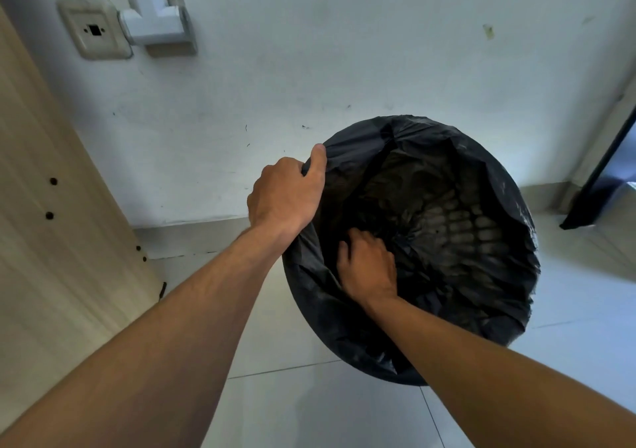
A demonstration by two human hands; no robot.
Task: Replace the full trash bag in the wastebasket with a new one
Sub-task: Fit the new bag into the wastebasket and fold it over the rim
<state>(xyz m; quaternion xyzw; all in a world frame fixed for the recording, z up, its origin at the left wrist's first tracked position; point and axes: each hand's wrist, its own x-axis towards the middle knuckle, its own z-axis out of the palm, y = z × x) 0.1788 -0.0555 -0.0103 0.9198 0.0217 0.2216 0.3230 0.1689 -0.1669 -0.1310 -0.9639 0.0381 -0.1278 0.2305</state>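
A round wastebasket stands on the tiled floor against the wall, lined with a black trash bag whose edge is folded over the rim. The basket's lattice wall shows faintly through the thin plastic on the right inside. My left hand grips the bag's edge at the basket's upper-left rim, thumb over the plastic. My right hand reaches down inside the basket, fingers spread and pressing against the bag's inner left side. I cannot see any trash inside.
A white wall rises right behind the basket, with a socket plate and a white plug adapter at upper left. A beige wooden panel stands at the left. A dark door frame is at the right.
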